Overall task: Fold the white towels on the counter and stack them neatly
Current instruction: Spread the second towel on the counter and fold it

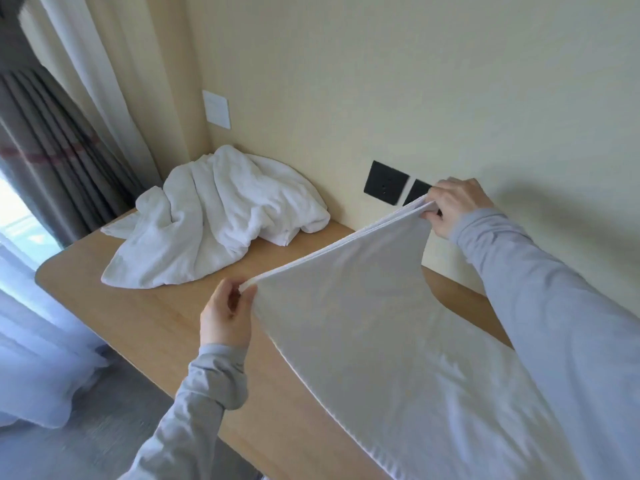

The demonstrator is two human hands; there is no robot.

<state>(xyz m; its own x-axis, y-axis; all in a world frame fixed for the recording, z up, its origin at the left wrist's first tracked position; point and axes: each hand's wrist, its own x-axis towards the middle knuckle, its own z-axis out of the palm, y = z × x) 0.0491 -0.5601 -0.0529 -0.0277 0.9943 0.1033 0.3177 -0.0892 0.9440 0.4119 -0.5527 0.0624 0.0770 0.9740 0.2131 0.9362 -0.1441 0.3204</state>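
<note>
Smooth white towel (363,323) stretched taut, doubled top edge pinched by L hand (227,315) & R hand (455,206).

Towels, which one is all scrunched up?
The crumpled towel heaped in the back corner of the counter, untouched. The other towel is held stretched smooth between the left hand and right hand.

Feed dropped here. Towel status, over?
Left hand, right hand pinch top corners of held towel, taut over counter. Crumpled towel behind, unfolded, not in the way.
</note>
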